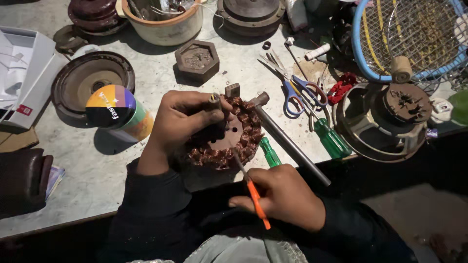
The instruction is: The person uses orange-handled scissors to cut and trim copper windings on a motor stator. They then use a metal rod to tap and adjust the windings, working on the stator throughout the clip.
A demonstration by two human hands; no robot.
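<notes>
Copper-wound fan stator (229, 139) at table centre, left hand (183, 124) clamped over its 9 o'clock rim. Right hand (282, 197), fingers closed around an orange-handled tool (253, 190), tip at 6 o'clock windings. Step: picking coils; next calls for steady prying.

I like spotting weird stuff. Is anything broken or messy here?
Nothing looks spilled. The left hand steadies a copper-wound ring while the right hand pokes it with an orange-handled tool. A hammer lies slanted against the ring.
</notes>
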